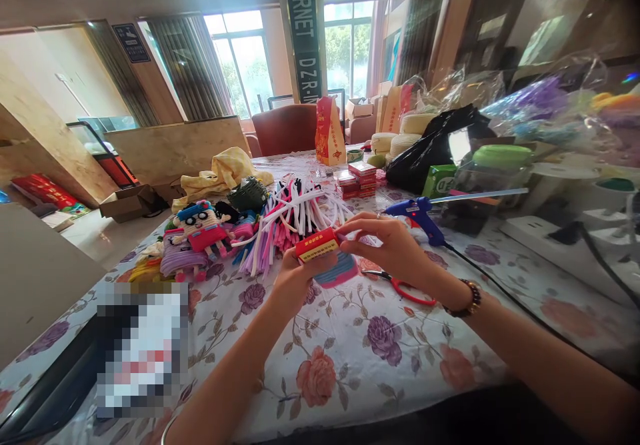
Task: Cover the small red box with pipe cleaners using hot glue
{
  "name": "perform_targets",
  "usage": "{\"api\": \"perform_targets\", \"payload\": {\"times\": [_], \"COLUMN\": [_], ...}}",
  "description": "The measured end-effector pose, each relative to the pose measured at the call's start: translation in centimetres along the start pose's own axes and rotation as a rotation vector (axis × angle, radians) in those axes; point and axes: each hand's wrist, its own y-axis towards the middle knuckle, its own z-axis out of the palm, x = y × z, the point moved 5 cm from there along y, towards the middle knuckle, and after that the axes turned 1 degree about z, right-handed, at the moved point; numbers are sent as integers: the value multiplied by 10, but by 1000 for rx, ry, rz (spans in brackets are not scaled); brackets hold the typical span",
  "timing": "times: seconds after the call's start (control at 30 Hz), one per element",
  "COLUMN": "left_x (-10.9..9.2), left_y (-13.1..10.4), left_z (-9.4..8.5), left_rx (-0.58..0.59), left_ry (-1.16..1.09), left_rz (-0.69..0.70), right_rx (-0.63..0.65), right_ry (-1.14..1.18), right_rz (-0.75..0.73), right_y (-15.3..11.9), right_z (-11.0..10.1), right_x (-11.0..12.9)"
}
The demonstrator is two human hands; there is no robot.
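Note:
A small red and yellow box [318,245] is held up over the table, with my left hand [295,277] closed round its lower left side. The fingertips of my right hand [383,242] are pinched at the box's right end. Just below the box lies a blue and pink knitted piece [338,270]. Red-handled scissors [407,292] rest beneath my right wrist. Behind my right hand is a blue glue gun [417,215] with a long clear stick in it. Stacked red boxes [357,180] stand beyond my hands.
A bundle of fuzzy stems [285,222] and knitted dolls [200,232] lie at the left on the flowered tablecloth [350,365]. A black bag [435,148], a green-lidded container [501,157] and a white power strip [560,258] are at the right. A black cable crosses the right side.

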Motion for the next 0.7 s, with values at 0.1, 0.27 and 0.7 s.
{"api": "perform_targets", "payload": {"times": [0.1, 0.27, 0.7], "left_x": [5, 9, -4], "left_y": [0, 0, -3], "left_z": [0, -1, 8], "left_rx": [26, 42, 25], "left_ry": [-26, -34, -50], "left_rz": [-68, -106, -93], "right_rx": [-23, -176, -283], "right_ry": [-44, -134, -199], "right_rz": [-78, -193, -101], "right_y": [0, -6, -11], "right_z": [-2, -1, 10], "right_x": [3, 8, 4]}}
